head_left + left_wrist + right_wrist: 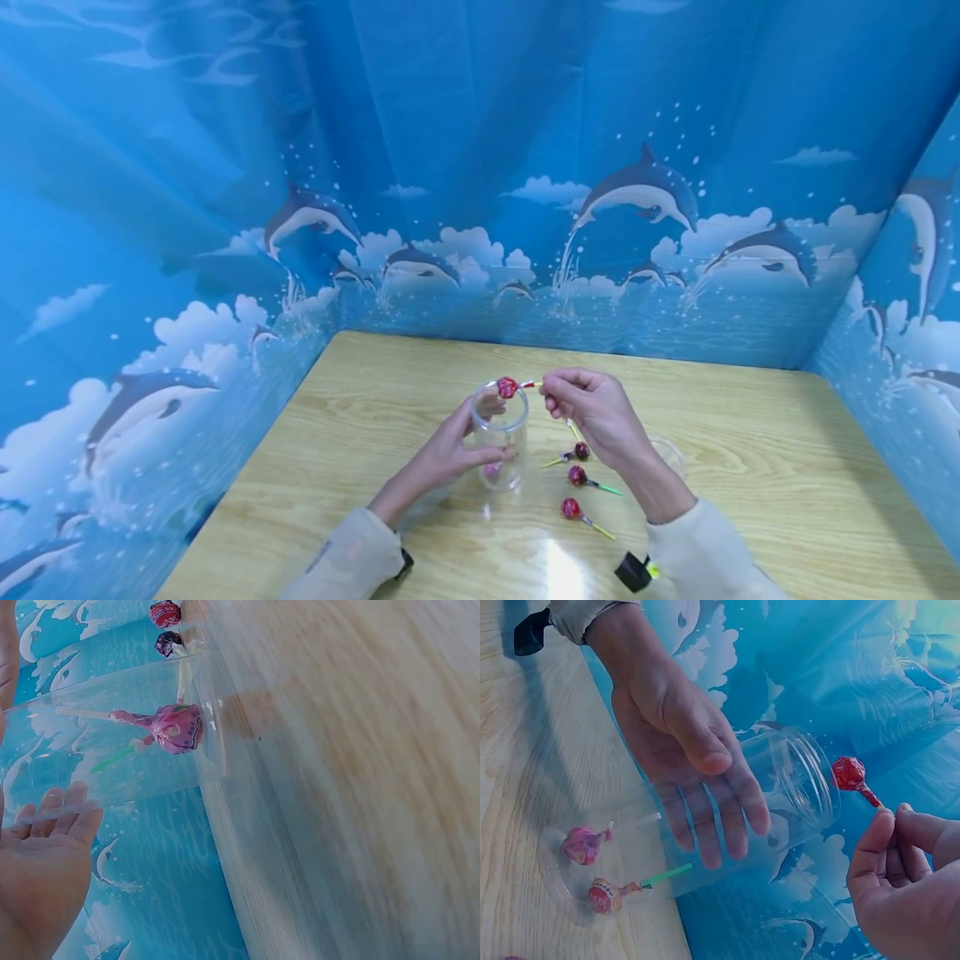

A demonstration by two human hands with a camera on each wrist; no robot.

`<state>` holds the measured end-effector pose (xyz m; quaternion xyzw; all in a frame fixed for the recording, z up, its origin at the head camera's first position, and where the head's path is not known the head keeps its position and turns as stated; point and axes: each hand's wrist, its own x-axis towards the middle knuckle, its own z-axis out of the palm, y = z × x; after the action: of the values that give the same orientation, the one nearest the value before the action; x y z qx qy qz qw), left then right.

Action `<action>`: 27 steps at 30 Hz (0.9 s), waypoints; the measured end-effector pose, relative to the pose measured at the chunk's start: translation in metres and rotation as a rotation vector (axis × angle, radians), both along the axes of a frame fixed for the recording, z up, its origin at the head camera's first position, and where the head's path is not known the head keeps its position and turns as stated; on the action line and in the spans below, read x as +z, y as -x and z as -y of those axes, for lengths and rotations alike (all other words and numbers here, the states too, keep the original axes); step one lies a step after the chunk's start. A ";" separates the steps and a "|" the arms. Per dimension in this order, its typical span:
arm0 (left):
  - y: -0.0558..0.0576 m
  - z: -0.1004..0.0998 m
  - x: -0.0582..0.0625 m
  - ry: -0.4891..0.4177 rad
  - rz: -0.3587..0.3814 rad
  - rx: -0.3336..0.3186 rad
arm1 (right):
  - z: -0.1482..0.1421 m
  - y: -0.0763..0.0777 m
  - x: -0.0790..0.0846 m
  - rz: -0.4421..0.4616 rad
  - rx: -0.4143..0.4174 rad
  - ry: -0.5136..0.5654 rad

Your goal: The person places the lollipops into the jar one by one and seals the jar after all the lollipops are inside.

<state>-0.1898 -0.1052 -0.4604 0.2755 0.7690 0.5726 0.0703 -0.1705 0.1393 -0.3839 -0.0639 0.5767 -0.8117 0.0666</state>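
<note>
A clear plastic jar (501, 442) stands upright on the table, its mouth uncovered. My left hand (457, 446) holds it from the left side, thumb toward me and fingers round the far side. Inside, at the bottom, lie a pink-wrapped lollipop (582, 846) with a white stick and a red-and-yellow lollipop (604, 896) with a green stick. With thumb and fingertips my right hand (596, 412) pinches the stick of a red lollipop (849, 774). Its wrapped head points left, right at the jar's rim.
To the right of the jar lie several lollipops, among them a dark red one (581, 451), one with a green stick (577, 476) and a red one nearer me (570, 508). A clear round lid (672, 454) lies partly behind my right forearm. Dolphin-printed curtains (450, 167) border the wooden table (750, 467).
</note>
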 end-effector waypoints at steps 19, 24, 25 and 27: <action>-0.001 0.002 -0.001 0.010 -0.008 0.006 | 0.010 0.012 0.008 -0.133 -0.021 -0.440; 0.000 0.002 -0.001 -0.010 -0.016 -0.006 | 0.012 0.014 0.012 -0.192 -0.031 -0.563; 0.000 0.001 -0.001 -0.014 -0.019 -0.009 | 0.013 0.014 0.013 -0.206 -0.033 -0.582; 0.000 0.001 -0.001 -0.019 -0.029 -0.015 | 0.014 0.015 0.014 -0.234 -0.033 -0.608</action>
<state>-0.1901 -0.1063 -0.4614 0.2903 0.7622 0.5754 0.0608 -0.1856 0.1250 -0.3703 -0.1246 0.7975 -0.5902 0.0030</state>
